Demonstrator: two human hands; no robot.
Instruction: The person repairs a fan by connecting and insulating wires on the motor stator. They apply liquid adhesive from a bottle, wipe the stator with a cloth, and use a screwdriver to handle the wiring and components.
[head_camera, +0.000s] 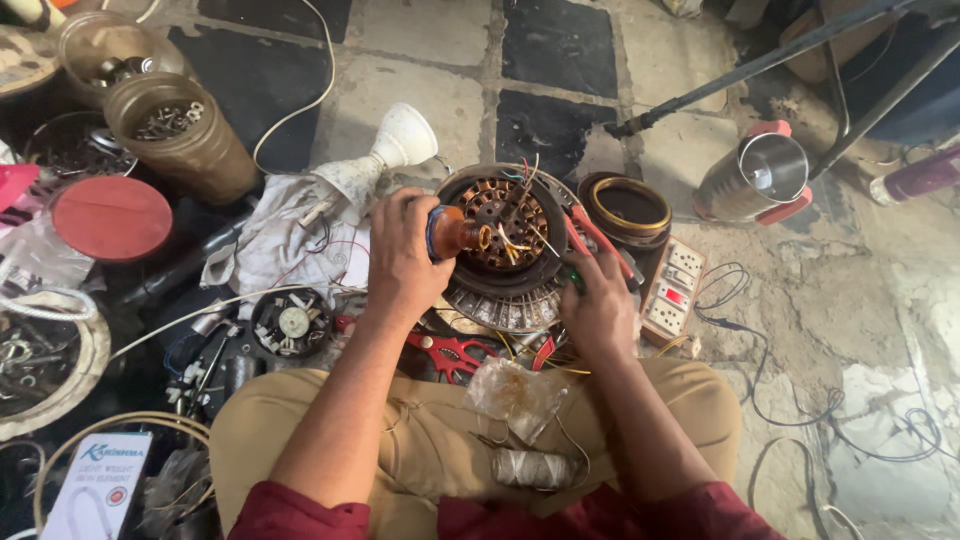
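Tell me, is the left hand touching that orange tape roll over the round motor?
Touching. The head view shows the left hand wrapped around the orange tape roll, fingers closed on its near side, above the round motor.

Floor (420, 110): worn pale stone slabs alternating with black tiles (560, 45), grimy joints. Right side cracked, dusty, patchy. Dark metal stand legs (760, 62) cross upper right. Loose wires (800, 400) trail across slabs. Daylight soft, even.
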